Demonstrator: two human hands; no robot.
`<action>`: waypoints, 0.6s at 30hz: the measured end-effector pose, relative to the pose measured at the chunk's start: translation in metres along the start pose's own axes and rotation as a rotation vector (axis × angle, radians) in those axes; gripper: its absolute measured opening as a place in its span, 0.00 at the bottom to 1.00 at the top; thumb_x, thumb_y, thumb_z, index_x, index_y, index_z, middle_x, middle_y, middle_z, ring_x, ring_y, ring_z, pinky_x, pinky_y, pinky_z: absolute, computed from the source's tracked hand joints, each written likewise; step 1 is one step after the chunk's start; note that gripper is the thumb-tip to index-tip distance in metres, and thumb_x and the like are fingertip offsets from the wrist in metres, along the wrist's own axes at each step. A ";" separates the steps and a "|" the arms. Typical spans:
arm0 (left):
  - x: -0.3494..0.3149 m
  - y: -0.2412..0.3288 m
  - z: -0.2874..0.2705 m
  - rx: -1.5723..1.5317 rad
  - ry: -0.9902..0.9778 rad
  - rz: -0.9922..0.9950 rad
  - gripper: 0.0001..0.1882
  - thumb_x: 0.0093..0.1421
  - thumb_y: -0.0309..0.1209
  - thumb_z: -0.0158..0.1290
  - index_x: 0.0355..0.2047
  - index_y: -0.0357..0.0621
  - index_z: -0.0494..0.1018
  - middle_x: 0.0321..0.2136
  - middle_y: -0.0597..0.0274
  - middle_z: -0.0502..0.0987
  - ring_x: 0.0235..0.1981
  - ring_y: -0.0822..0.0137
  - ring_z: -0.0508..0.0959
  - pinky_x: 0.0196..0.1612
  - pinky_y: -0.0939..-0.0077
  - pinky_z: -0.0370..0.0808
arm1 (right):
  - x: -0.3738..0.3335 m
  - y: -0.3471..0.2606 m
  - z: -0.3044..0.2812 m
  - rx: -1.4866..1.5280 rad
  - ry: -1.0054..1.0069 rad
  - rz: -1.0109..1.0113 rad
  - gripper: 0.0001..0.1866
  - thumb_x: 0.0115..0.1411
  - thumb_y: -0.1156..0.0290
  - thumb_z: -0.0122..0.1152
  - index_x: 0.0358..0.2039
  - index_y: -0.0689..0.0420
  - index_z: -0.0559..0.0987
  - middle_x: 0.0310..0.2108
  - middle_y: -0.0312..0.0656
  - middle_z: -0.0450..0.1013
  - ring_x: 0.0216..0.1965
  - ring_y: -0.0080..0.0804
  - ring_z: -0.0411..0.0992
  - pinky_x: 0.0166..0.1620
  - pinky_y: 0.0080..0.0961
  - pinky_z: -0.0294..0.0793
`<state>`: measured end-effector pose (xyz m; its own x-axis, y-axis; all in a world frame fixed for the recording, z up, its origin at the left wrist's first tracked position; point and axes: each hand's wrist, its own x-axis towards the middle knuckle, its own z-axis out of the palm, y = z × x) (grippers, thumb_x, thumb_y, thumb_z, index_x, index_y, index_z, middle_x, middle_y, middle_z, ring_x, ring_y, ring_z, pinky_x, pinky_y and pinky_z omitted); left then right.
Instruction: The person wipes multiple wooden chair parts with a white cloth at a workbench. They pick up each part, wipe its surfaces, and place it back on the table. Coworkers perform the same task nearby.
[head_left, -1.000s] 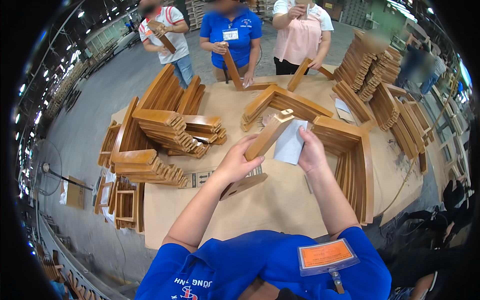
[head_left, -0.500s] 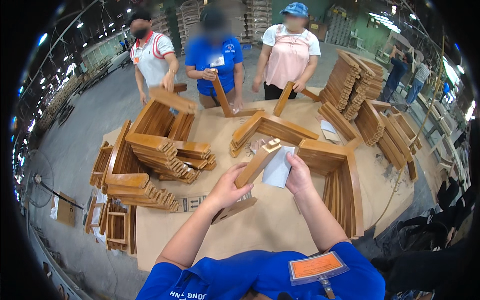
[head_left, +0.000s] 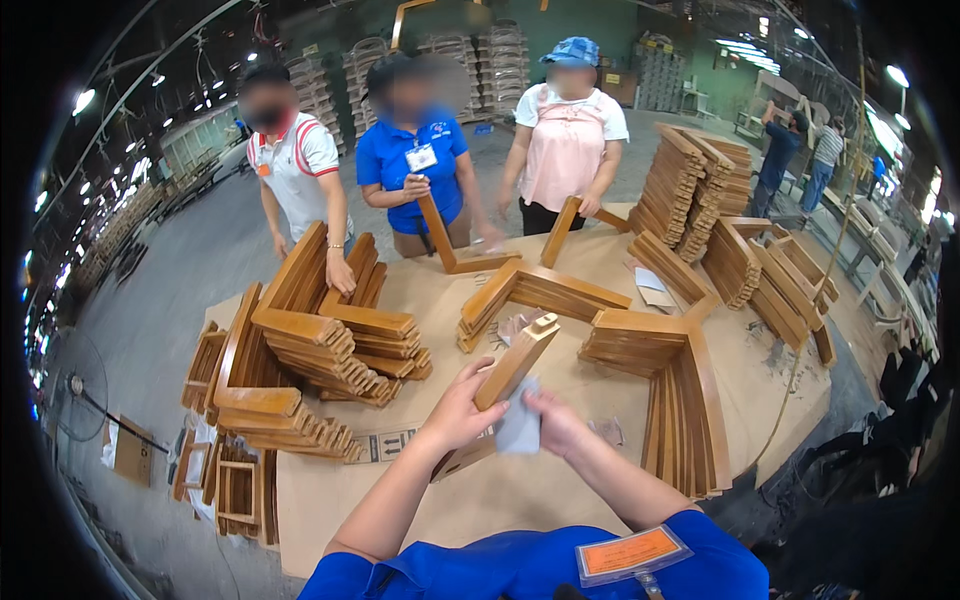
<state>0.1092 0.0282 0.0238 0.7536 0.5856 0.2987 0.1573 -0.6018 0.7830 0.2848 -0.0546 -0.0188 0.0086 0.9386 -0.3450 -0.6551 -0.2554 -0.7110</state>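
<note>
My left hand (head_left: 462, 408) is closed around an L-shaped wooden frame piece (head_left: 516, 364), brown and varnished. One leg slants up and away, showing a pale jointed end; the other leg passes low behind my wrist. In my right hand (head_left: 560, 424) is a pale grey sheet (head_left: 518, 428), perhaps sandpaper, pinched and lying against the right side of the piece. The sheet hides part of the wood. Just beyond, an L-shaped stack of similar pieces (head_left: 545, 287) lies on the cardboard-covered table (head_left: 400, 530).
Tall stacks of wooden corners stand at left (head_left: 300, 335) and right (head_left: 700, 400), with more piled at far right (head_left: 690, 180). Three people stand across the table; the middle person holds an L-shaped piece (head_left: 437, 235). Another grey sheet (head_left: 652, 284) lies right. A fan (head_left: 78, 385) stands left.
My right hand has moved down and left with the sheet, onto the held piece. The piece has come slightly nearer. At far left, a person's raised piece is now down on the stack.
</note>
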 end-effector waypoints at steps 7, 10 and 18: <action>-0.002 0.004 0.001 -0.055 -0.019 -0.053 0.28 0.54 0.33 0.58 0.53 0.36 0.67 0.58 0.46 0.61 0.58 0.51 0.64 0.58 0.63 0.64 | 0.001 -0.028 -0.024 0.073 -0.086 -0.344 0.18 0.66 0.65 0.47 0.50 0.63 0.70 0.44 0.44 0.74 0.44 0.34 0.74 0.50 0.34 0.72; 0.002 0.006 0.001 -0.046 -0.023 -0.042 0.27 0.53 0.32 0.58 0.53 0.36 0.67 0.58 0.47 0.61 0.58 0.52 0.64 0.59 0.64 0.63 | 0.001 -0.019 -0.024 0.029 0.026 -0.299 0.17 0.65 0.65 0.49 0.49 0.63 0.70 0.44 0.45 0.74 0.44 0.35 0.74 0.49 0.35 0.73; 0.005 0.006 0.004 -0.063 -0.032 -0.066 0.27 0.53 0.31 0.59 0.52 0.34 0.67 0.58 0.47 0.61 0.59 0.53 0.63 0.59 0.65 0.63 | -0.005 -0.002 -0.013 0.005 -0.014 -0.250 0.16 0.63 0.69 0.53 0.49 0.62 0.71 0.42 0.44 0.74 0.39 0.34 0.75 0.45 0.33 0.75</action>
<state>0.1159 0.0254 0.0276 0.7632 0.6043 0.2288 0.1673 -0.5268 0.8333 0.2959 -0.0622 -0.0236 0.1607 0.9755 -0.1505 -0.6377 -0.0137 -0.7702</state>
